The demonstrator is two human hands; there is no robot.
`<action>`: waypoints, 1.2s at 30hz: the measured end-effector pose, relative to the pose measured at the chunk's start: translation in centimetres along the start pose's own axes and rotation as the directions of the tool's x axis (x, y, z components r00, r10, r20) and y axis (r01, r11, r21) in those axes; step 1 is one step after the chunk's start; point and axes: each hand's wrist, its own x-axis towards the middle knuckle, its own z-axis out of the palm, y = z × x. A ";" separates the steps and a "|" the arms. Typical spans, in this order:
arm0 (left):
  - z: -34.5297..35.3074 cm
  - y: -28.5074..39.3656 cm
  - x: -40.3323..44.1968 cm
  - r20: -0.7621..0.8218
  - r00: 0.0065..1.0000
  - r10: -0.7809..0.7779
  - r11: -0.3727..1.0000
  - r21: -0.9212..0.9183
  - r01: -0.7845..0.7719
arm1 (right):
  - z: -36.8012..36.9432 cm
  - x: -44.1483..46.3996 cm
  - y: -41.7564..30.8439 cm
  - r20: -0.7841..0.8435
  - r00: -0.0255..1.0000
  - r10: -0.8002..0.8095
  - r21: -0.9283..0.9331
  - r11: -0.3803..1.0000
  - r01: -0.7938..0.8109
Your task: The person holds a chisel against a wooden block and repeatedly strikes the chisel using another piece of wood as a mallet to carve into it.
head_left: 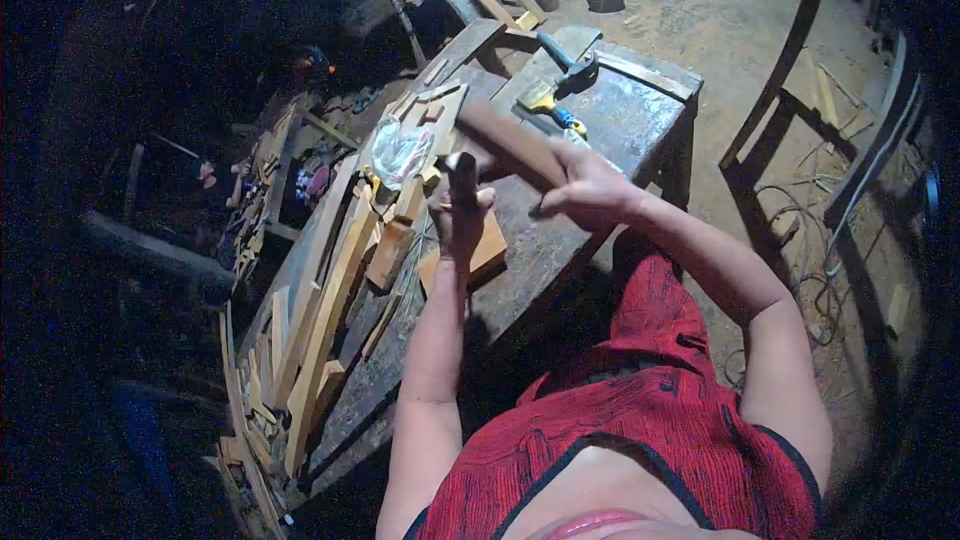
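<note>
My left hand (463,218) is closed around an upright dark handle (461,176) with a pale top end; the lower part of this tool is hidden by the hand. Just below, an orange-brown wood block (485,252) lies on the worn workbench (400,380). My right hand (592,185) grips one end of a thick wooden bar (515,145), blurred by motion. The bar slants up and left, its far end near the dark handle. Whether the two touch, I cannot tell.
A hammer (572,62) and a yellow-and-blue brush (552,108) lie on the bench's far end. Wood strips (330,310) pile along its left side, near a clear plastic bag (400,152). Cables (815,290) and a wooden frame (775,120) are at right on the floor.
</note>
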 end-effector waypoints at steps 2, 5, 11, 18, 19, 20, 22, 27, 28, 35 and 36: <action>-1.7 0.5 -0.6 -0.054 0.996 -0.076 0.997 -0.003 0.076 | 0.3 0.2 0.5 -0.054 0.997 0.059 0.230 0.972 -0.045; -3.1 4.1 -0.9 -0.171 0.984 -0.046 0.976 -0.217 0.007 | 2.5 1.3 5.7 -0.136 0.988 0.074 0.118 0.991 -0.058; -8.4 0.2 -1.1 -0.430 0.861 -0.271 0.821 -0.570 -0.026 | 9.3 1.7 12.2 0.048 0.954 0.296 0.000 0.955 -0.297; -13.0 -1.8 -2.0 -0.667 0.560 -0.491 0.780 -0.623 -0.058 | 8.3 1.5 9.8 0.110 0.904 0.412 0.004 0.910 -0.415; -13.9 -1.8 -2.2 -0.676 0.525 -0.517 0.750 -0.653 -0.103 | 8.5 1.5 9.4 0.135 0.859 0.495 0.112 0.853 -0.509; -14.3 -1.4 -2.3 -0.661 0.550 -0.510 0.730 -0.671 -0.131 | 8.3 1.9 11.0 0.129 0.870 0.475 0.192 0.849 -0.492; -14.5 0.0 -2.4 -0.683 0.560 -0.468 0.739 -0.651 -0.176 | 8.4 1.6 10.1 0.173 0.896 0.409 0.412 0.796 -0.443; -12.8 2.3 -2.5 -0.692 0.678 -0.250 0.847 -0.495 -0.193 | 8.6 1.8 11.1 0.143 0.900 0.412 0.223 0.873 -0.435; -12.5 2.1 -2.6 -0.691 0.677 -0.252 0.845 -0.498 -0.193 | 8.6 1.8 11.4 0.130 0.907 0.401 0.195 0.886 -0.420; -10.4 1.5 -2.3 -0.529 0.793 -0.303 0.716 -0.675 -0.177 | 8.4 1.5 11.1 0.137 0.886 0.443 0.205 0.862 -0.463; -10.2 1.8 -2.2 -0.524 0.812 -0.258 0.752 -0.636 -0.171 | 8.4 1.6 11.5 0.133 0.887 0.443 0.204 0.863 -0.462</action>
